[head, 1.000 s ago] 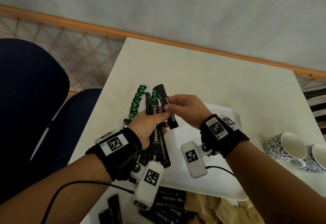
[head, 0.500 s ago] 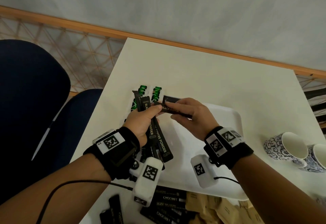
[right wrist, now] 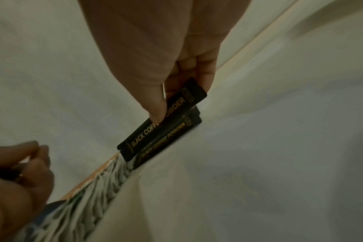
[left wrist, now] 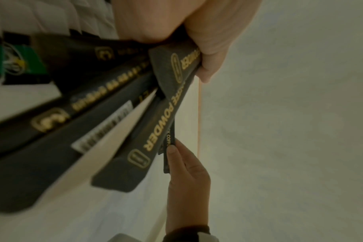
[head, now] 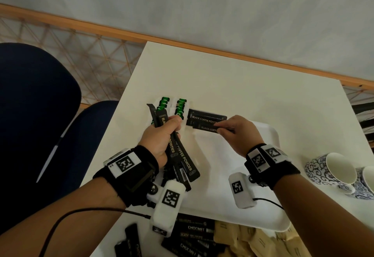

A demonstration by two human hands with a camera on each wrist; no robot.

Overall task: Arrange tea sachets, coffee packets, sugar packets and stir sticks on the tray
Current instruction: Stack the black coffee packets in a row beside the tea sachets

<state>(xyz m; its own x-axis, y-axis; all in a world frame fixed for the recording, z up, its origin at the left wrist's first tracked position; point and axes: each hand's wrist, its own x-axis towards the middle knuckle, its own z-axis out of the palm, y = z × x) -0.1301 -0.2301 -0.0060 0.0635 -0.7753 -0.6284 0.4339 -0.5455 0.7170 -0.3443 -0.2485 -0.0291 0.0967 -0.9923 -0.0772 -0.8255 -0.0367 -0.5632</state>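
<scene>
Coffee packets [head: 206, 122] are going down at the far left corner of the tray [head: 263, 212] on the bench [head: 232, 87]: your right hand [head: 236, 133] is pinching them while your left hand [head: 159, 137] is gripping a spare bundle [head: 182, 161] beside the green sachets [head: 180, 108]. Lay them flat, edges aligned. From the left wrist, the bundle [left wrist: 155, 127] is fanning; keep squeezing. From the right wrist, thumb and fingers are clamping two packets [right wrist: 164, 124], hanging just over the tray.

Matt black coffee packets [head: 204, 122] with gold print lay above a smooth white plastic tray [head: 269, 135] on the matt counter [head: 222, 78].
</scene>
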